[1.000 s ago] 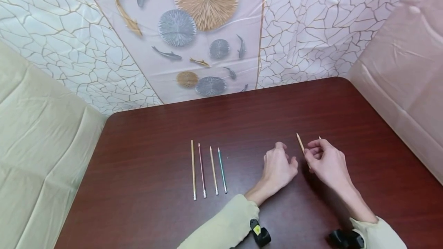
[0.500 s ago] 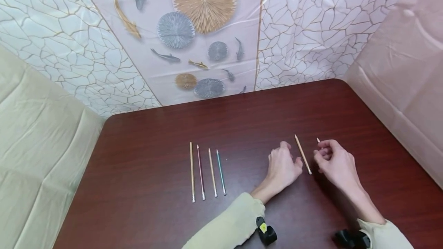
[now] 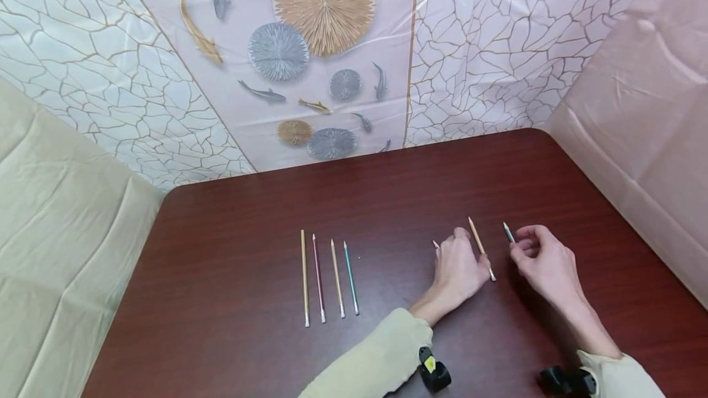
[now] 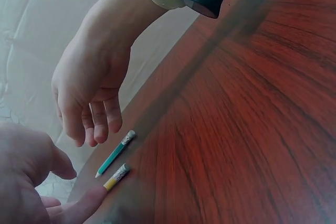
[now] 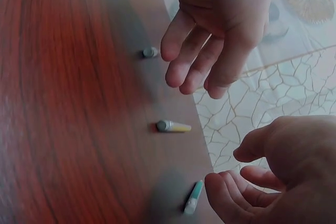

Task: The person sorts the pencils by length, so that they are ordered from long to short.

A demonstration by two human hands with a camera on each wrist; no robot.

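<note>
In the head view my left hand (image 3: 458, 266) hovers with loosely bent fingers, its thumb overlapping a yellow pencil (image 3: 477, 238). In the right wrist view that yellow pencil (image 5: 178, 127) lies apart from both hands. Left of the left hand a pencil tip (image 3: 436, 244) peeks out, the rest hidden beneath the hand; its eraser end (image 5: 150, 52) shows in the right wrist view. My right hand (image 3: 546, 261) is beside a teal pencil (image 3: 508, 233), whose lower part it hides. In the left wrist view the teal pencil (image 4: 114, 155) lies below the relaxed right fingers, untouched.
To the left on the dark wooden table (image 3: 238, 250) lies a row of pencils: a golden one (image 3: 305, 278), a dark red one (image 3: 318, 278), a tan one (image 3: 338, 278) and a teal one (image 3: 351, 278). A patterned cloth (image 3: 326, 103) hangs behind the table.
My right hand has moved right, away from the yellow pencil, uncovering its eraser end and more of the teal pencil. My left hand has shifted right, baring a pencil tip on its left.
</note>
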